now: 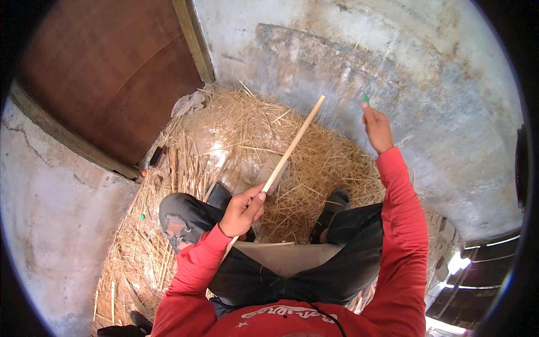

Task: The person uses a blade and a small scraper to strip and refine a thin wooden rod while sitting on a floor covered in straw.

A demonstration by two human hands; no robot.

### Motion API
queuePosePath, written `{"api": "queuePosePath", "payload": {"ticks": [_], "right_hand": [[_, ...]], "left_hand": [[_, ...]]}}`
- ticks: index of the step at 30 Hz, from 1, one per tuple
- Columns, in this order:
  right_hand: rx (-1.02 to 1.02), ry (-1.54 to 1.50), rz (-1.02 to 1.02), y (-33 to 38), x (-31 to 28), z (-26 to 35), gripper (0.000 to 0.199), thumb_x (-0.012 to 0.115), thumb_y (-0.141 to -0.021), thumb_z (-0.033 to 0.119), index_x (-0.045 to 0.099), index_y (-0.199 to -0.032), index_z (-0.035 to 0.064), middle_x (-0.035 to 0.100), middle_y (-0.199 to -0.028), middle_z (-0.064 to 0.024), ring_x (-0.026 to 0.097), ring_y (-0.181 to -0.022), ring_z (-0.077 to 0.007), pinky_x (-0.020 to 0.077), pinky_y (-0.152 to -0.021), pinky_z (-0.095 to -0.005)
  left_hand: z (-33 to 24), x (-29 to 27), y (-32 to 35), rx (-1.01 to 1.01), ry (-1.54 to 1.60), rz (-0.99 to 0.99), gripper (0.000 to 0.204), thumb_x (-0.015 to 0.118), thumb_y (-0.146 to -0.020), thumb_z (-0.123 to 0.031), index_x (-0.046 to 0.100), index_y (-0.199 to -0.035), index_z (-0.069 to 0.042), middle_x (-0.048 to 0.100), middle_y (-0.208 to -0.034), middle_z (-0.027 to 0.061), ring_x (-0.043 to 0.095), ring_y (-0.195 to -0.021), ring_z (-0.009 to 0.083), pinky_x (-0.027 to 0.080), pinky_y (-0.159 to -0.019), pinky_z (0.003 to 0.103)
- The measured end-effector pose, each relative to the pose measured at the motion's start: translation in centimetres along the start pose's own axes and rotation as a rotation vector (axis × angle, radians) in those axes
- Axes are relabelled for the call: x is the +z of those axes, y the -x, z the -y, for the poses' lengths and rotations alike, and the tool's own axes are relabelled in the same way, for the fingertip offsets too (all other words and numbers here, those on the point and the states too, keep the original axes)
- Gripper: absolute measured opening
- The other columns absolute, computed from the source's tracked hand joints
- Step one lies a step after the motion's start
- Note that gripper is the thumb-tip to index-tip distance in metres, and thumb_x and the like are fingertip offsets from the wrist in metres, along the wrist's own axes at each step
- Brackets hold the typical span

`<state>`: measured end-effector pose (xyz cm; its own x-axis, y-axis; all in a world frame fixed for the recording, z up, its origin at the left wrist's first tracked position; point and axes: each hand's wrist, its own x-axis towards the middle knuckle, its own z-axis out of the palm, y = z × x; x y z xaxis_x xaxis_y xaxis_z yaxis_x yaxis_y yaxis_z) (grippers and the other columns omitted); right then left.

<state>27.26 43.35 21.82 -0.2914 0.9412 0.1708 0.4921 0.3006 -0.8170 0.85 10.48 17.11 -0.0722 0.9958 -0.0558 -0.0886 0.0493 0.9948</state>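
Observation:
My left hand (243, 212) is closed around a long, thin, pale strip of wood or split bamboo (295, 142). The strip slants up and to the right, and its lower end passes under my left wrist. Off to the right, near the wall, my right hand (378, 130) is raised with its fingers pinched together. A small green piece (366, 100) shows at those fingertips; its kind is too small to make out. Apart from the strip, the right hand touches nothing else. A pale, flat-looking surface (286, 257) lies between my legs, partly hidden by them.
Loose straw (331, 160) covers the floor, with several pale sticks (178, 173) at the left. A dark object (158, 156) lies by the brown door (118, 84), near a small orange thing (144, 173) and a green bit (142, 217). A stained wall (443, 129) stands close on the right.

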Motion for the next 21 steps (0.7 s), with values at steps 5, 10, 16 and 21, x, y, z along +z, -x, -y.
{"api": "queuePosePath", "payload": {"ticks": [5,10,16,21], "right_hand": [[-0.163,-0.186,0.203,3.8,6.2,5.2,0.041,0.063,-0.095,0.041,0.067,-0.1,0.0001,0.052,-0.071,-0.0003,0.047,-0.066,-0.0116,0.0416,-0.061,-0.0329],[-0.128,-0.279,0.271,5.8,9.7,7.7,0.034,0.067,-0.093,0.034,0.065,-0.098,0.0009,0.051,-0.068,0.0008,0.045,-0.063,-0.0106,0.0394,-0.059,-0.0316],[-0.207,-0.423,0.316,5.5,9.1,10.3,0.033,0.065,-0.094,0.033,0.065,-0.093,-0.0001,0.052,-0.065,-0.0032,0.047,-0.06,-0.0131,0.0396,-0.057,-0.0332],[-0.438,0.043,0.38,7.5,7.0,12.9,0.046,0.055,-0.098,0.045,0.066,-0.085,0.0017,0.053,-0.058,-0.014,0.055,-0.053,-0.0292,0.0426,-0.055,-0.0437]], "left_hand": [[-0.1,0.1,-0.7,0.004,-0.021,0.0,0.04,0.045,-0.107,-0.02,0.049,-0.142,-0.003,0.045,-0.06,-0.0028,0.038,-0.049,0.0039,0.031,-0.047,0.021],[0.0,0.0,-1.2,-0.039,-0.001,-0.016,0.043,0.048,-0.105,-0.019,0.044,-0.147,-0.007,0.055,-0.064,0.0015,0.044,-0.047,0.0045,0.035,-0.044,0.02],[-2.5,0.4,-2.7,-0.014,0.183,0.027,0.049,0.047,-0.105,-0.018,0.035,-0.152,-0.01,0.058,-0.066,0.0039,0.046,-0.045,0.0062,0.038,-0.042,0.019],[-5.6,0.4,-4.9,0.018,0.275,-0.05,0.048,0.046,-0.106,-0.018,0.036,-0.153,-0.015,0.035,-0.059,-0.0051,0.027,-0.043,0.0048,0.026,-0.041,0.021]]}}
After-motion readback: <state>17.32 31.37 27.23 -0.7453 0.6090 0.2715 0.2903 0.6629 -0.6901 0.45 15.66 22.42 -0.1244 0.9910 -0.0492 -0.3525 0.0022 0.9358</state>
